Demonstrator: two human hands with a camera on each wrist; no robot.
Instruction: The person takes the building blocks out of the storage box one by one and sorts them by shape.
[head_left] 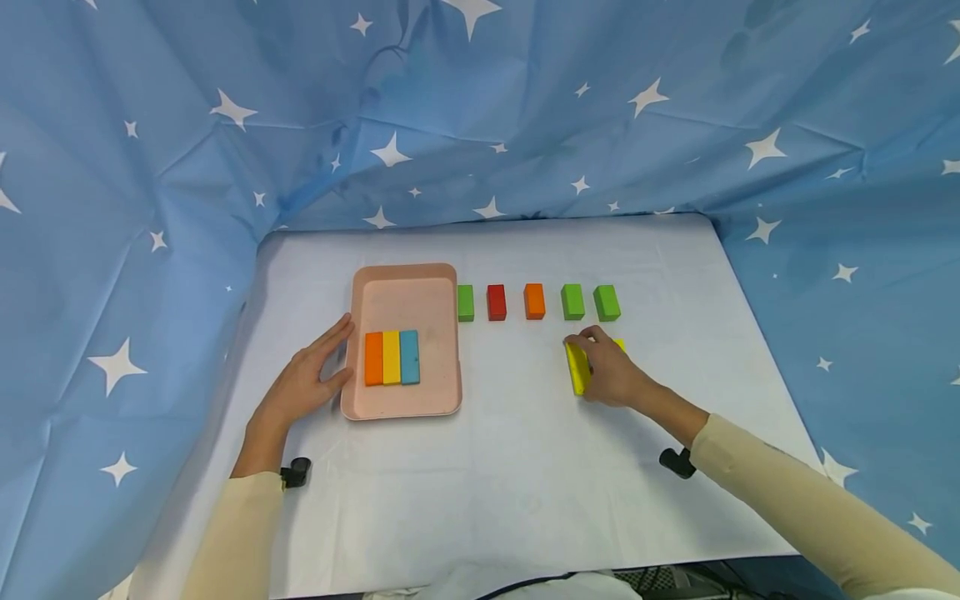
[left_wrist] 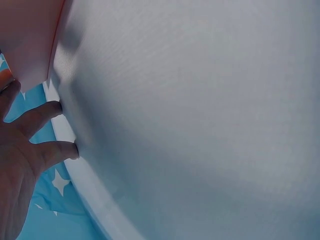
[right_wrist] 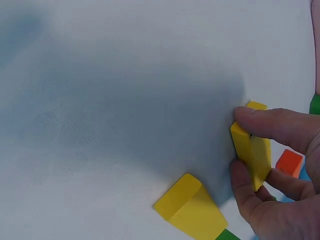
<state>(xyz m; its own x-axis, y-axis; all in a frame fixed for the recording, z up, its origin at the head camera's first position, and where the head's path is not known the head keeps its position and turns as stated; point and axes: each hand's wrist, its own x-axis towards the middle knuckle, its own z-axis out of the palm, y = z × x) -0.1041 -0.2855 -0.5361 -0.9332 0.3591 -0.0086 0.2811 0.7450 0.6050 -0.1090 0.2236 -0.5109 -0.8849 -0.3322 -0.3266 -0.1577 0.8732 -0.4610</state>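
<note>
Left hand flat, fingers straight against the pink tray; steady it there. Right hand pinches a yellow block on edge on the table; lift straight, clear of the second yellow block.

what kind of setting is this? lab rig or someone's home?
Likely a staged recording booth: blue star-print cloth walls in a white-covered table, with coloured blocks in a neat row beside a pink tray.
</note>
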